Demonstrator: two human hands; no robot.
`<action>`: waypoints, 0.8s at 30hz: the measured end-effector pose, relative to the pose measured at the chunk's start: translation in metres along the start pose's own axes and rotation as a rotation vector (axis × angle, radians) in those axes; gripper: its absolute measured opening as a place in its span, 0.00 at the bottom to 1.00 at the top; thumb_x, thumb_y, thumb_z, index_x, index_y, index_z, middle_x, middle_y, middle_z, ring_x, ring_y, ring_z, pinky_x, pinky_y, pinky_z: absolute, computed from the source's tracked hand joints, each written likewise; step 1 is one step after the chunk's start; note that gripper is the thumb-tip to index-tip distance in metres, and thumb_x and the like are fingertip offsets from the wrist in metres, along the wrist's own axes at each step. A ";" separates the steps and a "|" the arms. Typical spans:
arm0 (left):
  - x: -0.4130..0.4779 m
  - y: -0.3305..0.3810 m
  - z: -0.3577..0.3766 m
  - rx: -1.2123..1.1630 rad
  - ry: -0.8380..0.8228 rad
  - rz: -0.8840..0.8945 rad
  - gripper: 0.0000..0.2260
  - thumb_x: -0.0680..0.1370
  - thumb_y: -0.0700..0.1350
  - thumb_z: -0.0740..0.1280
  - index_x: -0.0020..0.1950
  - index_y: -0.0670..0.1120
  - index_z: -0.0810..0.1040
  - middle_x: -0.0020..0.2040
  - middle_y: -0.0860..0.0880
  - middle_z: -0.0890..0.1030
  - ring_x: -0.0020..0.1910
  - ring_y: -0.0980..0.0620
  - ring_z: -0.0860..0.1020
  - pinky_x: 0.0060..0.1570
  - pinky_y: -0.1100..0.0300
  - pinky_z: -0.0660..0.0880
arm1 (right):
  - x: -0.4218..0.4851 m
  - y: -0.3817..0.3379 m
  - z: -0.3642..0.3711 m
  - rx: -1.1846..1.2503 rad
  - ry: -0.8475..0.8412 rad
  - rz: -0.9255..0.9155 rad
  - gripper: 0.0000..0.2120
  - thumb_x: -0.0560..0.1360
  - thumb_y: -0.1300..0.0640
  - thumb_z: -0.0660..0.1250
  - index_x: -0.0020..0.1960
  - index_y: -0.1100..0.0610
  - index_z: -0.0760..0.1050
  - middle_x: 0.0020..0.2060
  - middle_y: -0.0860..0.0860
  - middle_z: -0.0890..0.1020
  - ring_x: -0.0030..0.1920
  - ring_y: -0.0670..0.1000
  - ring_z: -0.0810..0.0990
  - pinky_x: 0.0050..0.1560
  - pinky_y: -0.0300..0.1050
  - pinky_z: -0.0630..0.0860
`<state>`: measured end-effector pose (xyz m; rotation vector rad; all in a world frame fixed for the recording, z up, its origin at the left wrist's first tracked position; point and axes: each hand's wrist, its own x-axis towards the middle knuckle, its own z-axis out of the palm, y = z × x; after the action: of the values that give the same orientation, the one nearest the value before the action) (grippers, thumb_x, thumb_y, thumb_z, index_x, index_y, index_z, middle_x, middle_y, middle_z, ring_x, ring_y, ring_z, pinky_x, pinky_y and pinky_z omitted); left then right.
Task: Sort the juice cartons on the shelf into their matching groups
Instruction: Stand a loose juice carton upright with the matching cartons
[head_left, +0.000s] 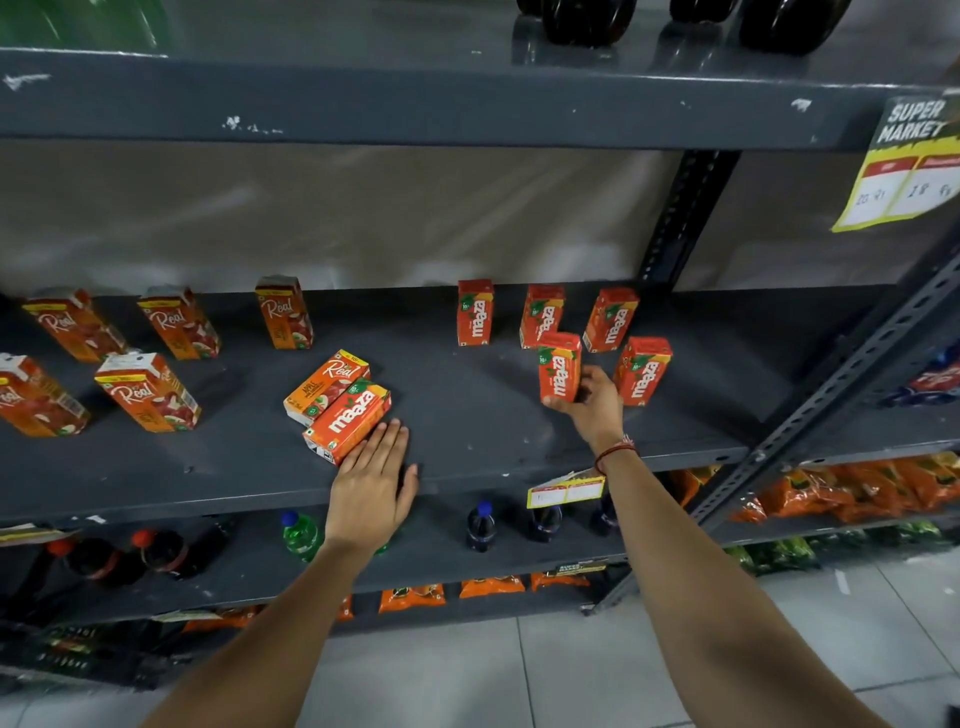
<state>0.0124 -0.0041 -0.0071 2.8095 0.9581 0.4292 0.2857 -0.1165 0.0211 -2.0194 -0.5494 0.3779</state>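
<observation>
The leftmost Real carton (31, 397) is cut by the left edge. The lying Maaza carton (349, 420) covers part of the Real carton under it (324, 382) — its lower side cannot be seen. The held Maaza carton (559, 366) hides the foot of the one behind (543, 312). The price tag (901, 166) runs off the right edge, its handwriting too blurred to read — and the top-shelf bottles (587, 21) are cropped

Dim, even indoor light from above, soft shadows beside the cartons (559, 366) on the grey shelf (467, 395), faint sheen on the floor tiles (571, 670), strong wide-angle bending at the edges, blurred top-left corner and lower shelves.
</observation>
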 end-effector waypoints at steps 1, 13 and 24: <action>0.000 0.000 0.000 0.001 -0.001 0.000 0.30 0.80 0.56 0.41 0.66 0.39 0.72 0.65 0.42 0.75 0.66 0.45 0.72 0.64 0.49 0.68 | 0.000 0.000 0.001 -0.022 0.008 -0.009 0.24 0.64 0.60 0.78 0.55 0.62 0.71 0.53 0.59 0.82 0.54 0.57 0.81 0.59 0.53 0.76; 0.000 0.000 0.001 0.000 0.028 0.026 0.24 0.79 0.51 0.50 0.66 0.38 0.72 0.65 0.41 0.75 0.66 0.44 0.71 0.66 0.48 0.66 | -0.031 -0.006 0.015 0.023 0.286 0.002 0.21 0.66 0.63 0.75 0.55 0.65 0.73 0.53 0.61 0.81 0.57 0.61 0.78 0.58 0.50 0.72; -0.050 -0.052 -0.023 -0.150 0.091 0.093 0.18 0.78 0.46 0.54 0.60 0.41 0.78 0.60 0.43 0.80 0.61 0.46 0.76 0.60 0.51 0.71 | -0.125 -0.079 0.135 0.040 0.074 -0.194 0.13 0.73 0.58 0.68 0.53 0.65 0.76 0.50 0.62 0.78 0.50 0.61 0.77 0.54 0.50 0.73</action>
<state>-0.0623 0.0072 -0.0084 2.7261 0.7789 0.6191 0.0970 -0.0491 0.0302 -1.9141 -0.6797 0.1948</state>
